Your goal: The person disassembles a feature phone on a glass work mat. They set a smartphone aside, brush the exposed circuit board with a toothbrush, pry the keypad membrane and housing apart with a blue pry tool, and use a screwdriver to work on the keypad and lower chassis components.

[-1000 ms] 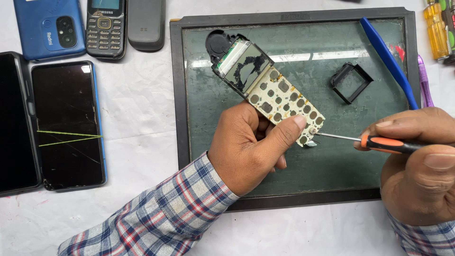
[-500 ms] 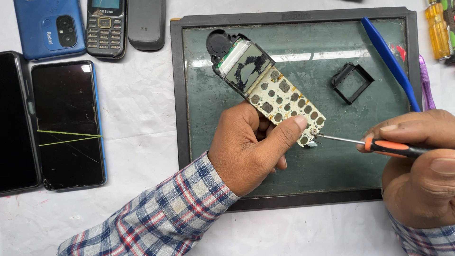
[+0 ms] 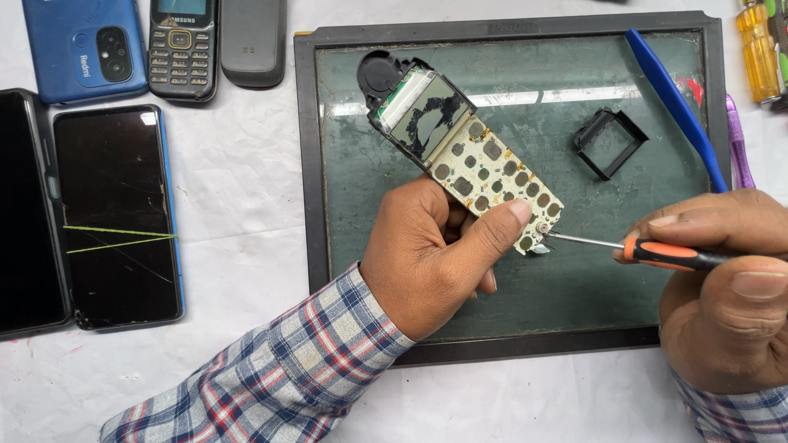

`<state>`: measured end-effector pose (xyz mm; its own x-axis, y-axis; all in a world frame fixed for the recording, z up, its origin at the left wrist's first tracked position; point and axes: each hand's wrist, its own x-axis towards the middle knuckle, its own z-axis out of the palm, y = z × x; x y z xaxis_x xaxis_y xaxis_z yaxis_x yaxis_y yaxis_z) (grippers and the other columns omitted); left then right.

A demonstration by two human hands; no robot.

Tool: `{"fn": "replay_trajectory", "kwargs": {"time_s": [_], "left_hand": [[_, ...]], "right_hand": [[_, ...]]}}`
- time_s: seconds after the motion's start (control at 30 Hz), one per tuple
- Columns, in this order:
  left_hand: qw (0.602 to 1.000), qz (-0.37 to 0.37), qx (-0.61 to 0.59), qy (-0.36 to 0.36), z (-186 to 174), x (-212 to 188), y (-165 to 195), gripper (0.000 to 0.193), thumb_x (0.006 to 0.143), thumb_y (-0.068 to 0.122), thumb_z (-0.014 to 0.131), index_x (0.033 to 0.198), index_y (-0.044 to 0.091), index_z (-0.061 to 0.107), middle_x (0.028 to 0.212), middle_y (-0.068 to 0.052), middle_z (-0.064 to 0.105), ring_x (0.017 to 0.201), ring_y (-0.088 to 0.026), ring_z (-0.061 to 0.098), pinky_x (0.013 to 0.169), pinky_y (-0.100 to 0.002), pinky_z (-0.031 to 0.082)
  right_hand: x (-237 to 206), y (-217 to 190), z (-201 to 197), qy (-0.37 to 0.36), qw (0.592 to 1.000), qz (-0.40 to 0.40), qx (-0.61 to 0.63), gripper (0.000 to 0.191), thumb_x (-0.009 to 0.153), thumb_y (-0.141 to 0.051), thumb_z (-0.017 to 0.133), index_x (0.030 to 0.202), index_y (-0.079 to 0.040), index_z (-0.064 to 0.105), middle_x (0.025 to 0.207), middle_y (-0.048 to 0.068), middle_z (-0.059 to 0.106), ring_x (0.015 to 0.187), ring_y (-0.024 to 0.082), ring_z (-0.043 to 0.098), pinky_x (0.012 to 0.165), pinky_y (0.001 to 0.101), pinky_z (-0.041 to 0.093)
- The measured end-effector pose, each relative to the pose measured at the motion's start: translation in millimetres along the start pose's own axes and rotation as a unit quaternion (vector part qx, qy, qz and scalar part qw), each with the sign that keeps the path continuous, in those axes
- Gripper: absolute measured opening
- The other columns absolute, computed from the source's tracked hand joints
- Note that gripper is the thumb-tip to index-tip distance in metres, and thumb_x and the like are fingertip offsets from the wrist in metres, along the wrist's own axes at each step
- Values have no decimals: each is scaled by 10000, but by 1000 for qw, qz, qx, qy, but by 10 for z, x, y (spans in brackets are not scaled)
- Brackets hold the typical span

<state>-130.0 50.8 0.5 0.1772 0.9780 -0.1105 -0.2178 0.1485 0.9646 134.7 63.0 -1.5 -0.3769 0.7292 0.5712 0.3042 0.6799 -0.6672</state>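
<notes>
Stripped phone board (image 3: 469, 156) held over green work mat (image 3: 574, 303), clasped at lower end by left hand (image 3: 435, 254), thumb pressed on keypad face. Long axis laid diagonally: speaker end pointed up-left, lower end down-right. Screwdriver (image 3: 648, 250) gripped in closed right hand (image 3: 722, 287), shaft near horizontal, tip pointed left, set on screw at board's lower corner. Small black frame (image 3: 610, 143) left lying on mat, well apart.

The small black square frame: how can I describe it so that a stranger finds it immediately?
Find the dark-framed green work mat in the middle of the white table. On its upper right part, left of the long blue pry tool, lies the small black square frame. It alone is hollow, with the green mat visible through it.
</notes>
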Motion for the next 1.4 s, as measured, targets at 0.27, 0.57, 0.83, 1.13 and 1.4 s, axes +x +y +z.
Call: {"fn": "replay_trajectory", "kwargs": {"time_s": [0.27, 0.57, 0.83, 1.13, 1.4], "left_hand": [[1000, -3, -5, 1, -1, -6, 29, 310, 983, 286, 643, 954, -18, 692, 640, -13, 646, 485, -54, 608, 403, -224, 521], [1000, -4, -7, 0, -52, -32, 92, 319, 988, 290, 644, 954, -23, 700, 634, -15, 636, 485, -54, 601, 412, -225, 524], [1000, -8, -9, 3, -63, -42, 121, 309, 982, 285, 650, 958, -18, 700, 642, -11, 639, 489, -53, 602, 412, -223, 516], [1000, -5, -8, 1, -72, -44, 137, 312, 987, 289, 645, 948, -16, 700, 633, -10, 636, 485, -51, 603, 409, -222, 519], [1000, -1, -11, 1, -58, -36, 143, 305, 989, 278, 647, 947, -20, 697, 638, -13, 636, 489, -55, 603, 412, -225, 520]], "right_hand": [[6, 35, -2, 6, 1000, 5, 24, 517, 1191, -436, 462, 1082, 50, 599, 962, 192, 651, 805, 237, 729, 746, 319, 621], [31, -88, 69, 27, 998, 25, 40, 542, 1217, -439, 441, 1106, 78, 563, 981, 193, 616, 800, 243, 712, 761, 329, 613], [59, -92, 44, 12, 999, 31, 25, 561, 1232, -445, 442, 1090, 75, 596, 955, 184, 638, 802, 245, 721, 765, 331, 614], [200, -178, 87, 1, 1000, 5, -25, 637, 1167, -526, 352, 1055, 76, 526, 885, 173, 594, 734, 240, 712, 694, 325, 596], [154, -174, 86, 20, 999, 38, -23, 626, 1185, -513, 375, 1049, 71, 557, 885, 176, 603, 726, 246, 713, 699, 332, 594]]}}
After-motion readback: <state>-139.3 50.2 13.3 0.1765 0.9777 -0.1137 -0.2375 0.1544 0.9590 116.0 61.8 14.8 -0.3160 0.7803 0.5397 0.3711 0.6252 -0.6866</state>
